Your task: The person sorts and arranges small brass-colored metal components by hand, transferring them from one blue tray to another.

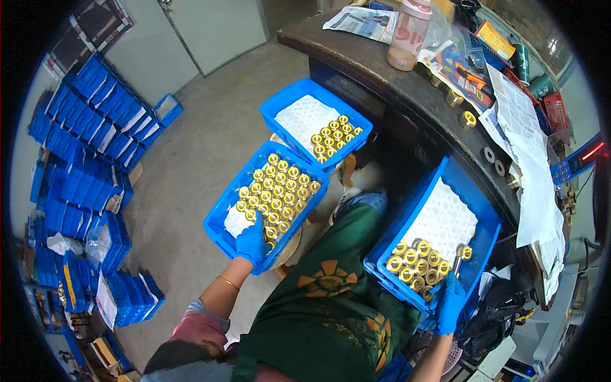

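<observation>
My left hand point(252, 244), in a blue glove, reaches over the near rim of a blue tray point(219, 219). Its fingers are stretched out beside rows of brass ring-shaped fittings point(275, 191); I make out nothing held in them. Over a second blue tray point(487, 232) on the right, my gloved right hand point(450, 302) is closed round a slim silvery rod point(457, 263). A brass fitting point(466, 253) shows at the rod's upper end; whether it sits on the rod is unclear. More brass fittings point(410, 256) stand below the white dimpled liner point(443, 216).
Another blue tray point(273, 108), partly filled with fittings, adjoins the left tray. A dark workbench point(356, 70) holds a bottle point(410, 35), papers point(522, 159), an orange-handled tool point(470, 76) and loose fittings point(468, 119). Stacked blue trays point(89, 184) line the left wall. A green apron point(324, 286) covers my lap.
</observation>
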